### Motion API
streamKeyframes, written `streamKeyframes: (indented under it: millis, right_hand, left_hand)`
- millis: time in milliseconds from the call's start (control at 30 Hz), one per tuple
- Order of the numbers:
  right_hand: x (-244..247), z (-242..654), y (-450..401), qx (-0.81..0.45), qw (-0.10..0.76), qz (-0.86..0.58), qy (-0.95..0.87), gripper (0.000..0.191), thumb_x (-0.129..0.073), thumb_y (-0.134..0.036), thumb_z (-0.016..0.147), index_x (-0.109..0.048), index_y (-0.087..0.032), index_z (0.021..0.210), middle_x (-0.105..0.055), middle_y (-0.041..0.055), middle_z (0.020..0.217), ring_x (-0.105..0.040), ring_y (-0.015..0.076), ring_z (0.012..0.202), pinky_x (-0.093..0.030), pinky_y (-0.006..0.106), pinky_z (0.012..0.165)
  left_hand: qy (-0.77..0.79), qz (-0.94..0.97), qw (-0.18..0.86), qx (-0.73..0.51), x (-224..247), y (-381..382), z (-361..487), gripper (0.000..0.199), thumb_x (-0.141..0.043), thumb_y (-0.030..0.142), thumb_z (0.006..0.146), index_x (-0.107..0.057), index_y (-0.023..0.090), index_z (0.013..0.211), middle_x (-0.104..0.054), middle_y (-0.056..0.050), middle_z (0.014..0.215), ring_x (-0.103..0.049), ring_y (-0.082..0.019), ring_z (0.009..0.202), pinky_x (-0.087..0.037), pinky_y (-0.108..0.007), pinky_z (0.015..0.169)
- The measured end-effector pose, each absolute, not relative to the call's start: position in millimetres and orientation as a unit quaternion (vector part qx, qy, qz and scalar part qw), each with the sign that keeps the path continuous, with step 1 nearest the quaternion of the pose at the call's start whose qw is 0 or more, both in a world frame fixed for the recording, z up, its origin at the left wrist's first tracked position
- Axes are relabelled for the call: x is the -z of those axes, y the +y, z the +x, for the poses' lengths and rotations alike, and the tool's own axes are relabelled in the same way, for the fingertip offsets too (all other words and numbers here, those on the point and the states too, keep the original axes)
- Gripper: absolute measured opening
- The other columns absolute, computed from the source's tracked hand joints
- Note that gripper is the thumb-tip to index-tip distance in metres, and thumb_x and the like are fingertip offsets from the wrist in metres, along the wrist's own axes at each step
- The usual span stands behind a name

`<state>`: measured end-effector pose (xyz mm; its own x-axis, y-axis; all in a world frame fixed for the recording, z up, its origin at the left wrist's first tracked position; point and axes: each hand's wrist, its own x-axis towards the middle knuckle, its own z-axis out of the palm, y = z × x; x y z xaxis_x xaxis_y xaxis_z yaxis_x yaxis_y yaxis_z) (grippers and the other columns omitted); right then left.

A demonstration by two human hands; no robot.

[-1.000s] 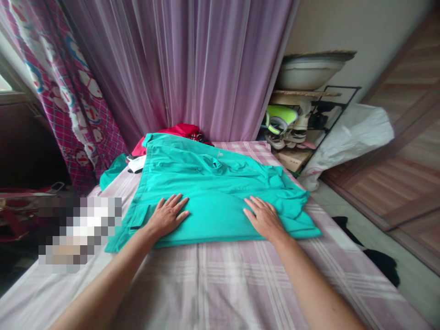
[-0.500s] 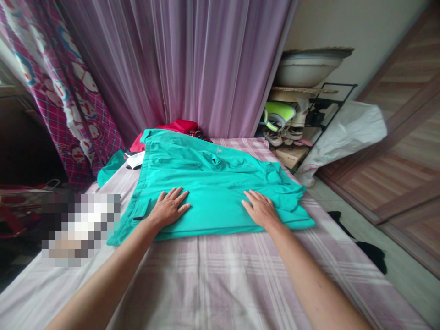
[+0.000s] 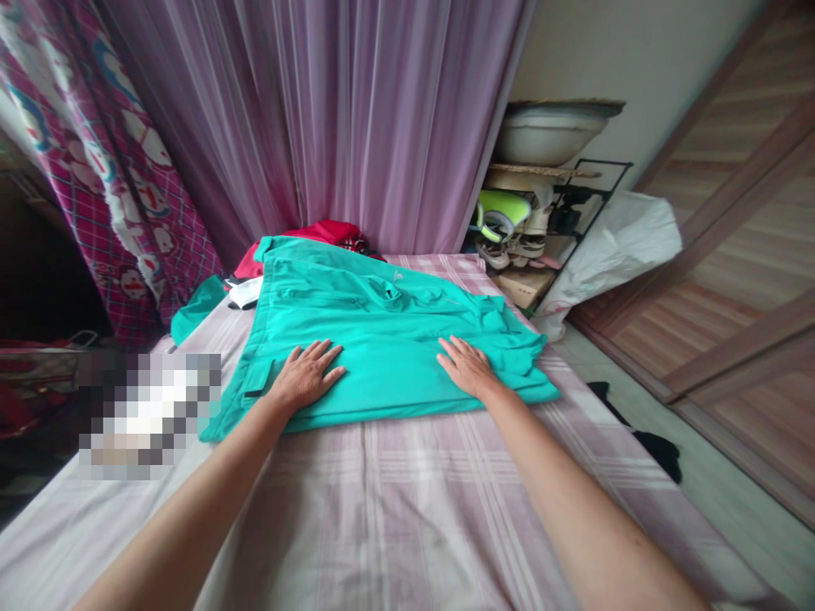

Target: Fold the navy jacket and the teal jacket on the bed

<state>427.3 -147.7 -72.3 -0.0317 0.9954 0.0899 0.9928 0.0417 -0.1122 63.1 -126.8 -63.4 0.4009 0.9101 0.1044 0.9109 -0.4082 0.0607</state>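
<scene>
A turquoise jacket [image 3: 369, 331] with a zip pocket and a small pale logo lies folded over on the plaid bed sheet [image 3: 395, 509]. My left hand [image 3: 309, 373] rests palm down on its near left part, fingers spread, just right of a cuff with a dark tab. On the near right part lies my right hand [image 3: 468, 367], also flat with its fingers outstretched. Neither hand grips the cloth. Wrinkles and bunched fabric show at the jacket's right end.
Behind the jacket are red clothing [image 3: 324, 231] and a white item [image 3: 246, 293]. A purple curtain [image 3: 382, 110] hangs beyond the bed. At the right stand a rack with a basin [image 3: 551, 136], a white plastic bag [image 3: 617, 246] and a wooden door [image 3: 719, 255]. A pixelated patch covers something at left.
The view has shifted a little, so everything on the right appears further left. Both hands stay flat on the jacket in nearly the same places.
</scene>
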Motion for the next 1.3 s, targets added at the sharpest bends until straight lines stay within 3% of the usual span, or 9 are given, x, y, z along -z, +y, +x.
streamKeyframes:
  millis: [200,400,500,733,900,1100,1300]
  right_hand:
    - [50.8,394.9,-165.4,0.018,0.119,-0.633,-0.765,0.057,-0.028,-0.049,0.103,-0.037,-0.029,0.155,-0.035,0.0081,0.162,-0.029,0.0266,0.149,-0.025,0.052,0.119]
    - [52.1,354.6,-180.1,-0.021,0.038,-0.548,-0.835,0.057,-0.035,-0.053,0.102,-0.04,-0.029,0.154,-0.032,0.0097,0.163,-0.028,0.0266,0.15,-0.021,0.054,0.12]
    - [54.4,352.5,-181.0,-0.029,0.036,-0.547,-0.836,0.058,-0.036,-0.054,0.102,-0.04,-0.029,0.154,-0.031,0.01,0.164,-0.027,0.0266,0.151,-0.021,0.054,0.12]
    - [49.3,353.6,-184.4,-0.025,0.033,-0.552,-0.833,0.059,-0.036,-0.054,0.102,-0.041,-0.027,0.153,-0.033,0.0115,0.162,-0.029,0.0279,0.15,-0.022,0.055,0.12]
    - [55.1,357.9,-193.1,-0.017,0.044,-0.536,-0.843,0.075,-0.041,-0.069,0.094,-0.037,-0.026,0.155,-0.029,0.0141,0.164,-0.025,0.0317,0.151,-0.019,0.057,0.12]
    - [60.0,358.9,-194.4,-0.018,0.042,-0.529,-0.847,0.081,-0.044,-0.074,0.09,-0.038,-0.027,0.155,-0.03,0.0148,0.163,-0.025,0.0328,0.151,-0.02,0.057,0.119]
    - [59.0,371.1,-192.4,-0.007,0.055,-0.523,-0.851,0.07,-0.041,-0.065,0.096,-0.04,-0.027,0.154,-0.033,0.0119,0.162,-0.029,0.0286,0.149,-0.022,0.053,0.119]
  left_hand:
    - [-0.547,-0.834,0.02,0.071,58.2,-131.6,63.3,0.063,-0.032,0.061,0.098,-0.048,0.026,0.148,-0.047,-0.01,0.156,-0.04,-0.03,0.145,-0.027,-0.054,0.119]
    - [-0.552,-0.829,0.045,0.077,47.2,-139.4,65.0,0.055,-0.034,0.053,0.099,-0.057,0.023,0.14,-0.056,-0.01,0.148,-0.047,-0.03,0.139,-0.031,-0.053,0.118]
    - [-0.548,-0.829,0.06,0.095,43.4,-152.2,76.8,0.053,-0.034,0.049,0.1,-0.059,0.022,0.138,-0.056,-0.011,0.148,-0.046,-0.031,0.14,-0.029,-0.054,0.118]
    - [-0.517,-0.853,0.003,0.07,57.5,-188.3,117.0,0.072,-0.043,0.067,0.093,-0.041,0.027,0.152,-0.039,-0.011,0.16,-0.033,-0.035,0.148,-0.024,-0.064,0.118]
    - [-0.518,-0.855,-0.009,0.037,60.6,-190.8,116.4,0.086,-0.049,0.075,0.085,-0.035,0.028,0.155,-0.035,-0.011,0.162,-0.03,-0.036,0.149,-0.022,-0.065,0.119]
    - [-0.52,-0.854,-0.008,0.026,59.0,-191.1,115.9,0.088,-0.051,0.075,0.084,-0.034,0.027,0.155,-0.034,-0.012,0.163,-0.029,-0.036,0.15,-0.021,-0.065,0.119]
    - [-0.521,-0.853,-0.009,0.027,57.8,-191.2,116.2,0.086,-0.048,0.075,0.085,-0.034,0.028,0.156,-0.033,-0.011,0.163,-0.029,-0.035,0.15,-0.021,-0.064,0.12]
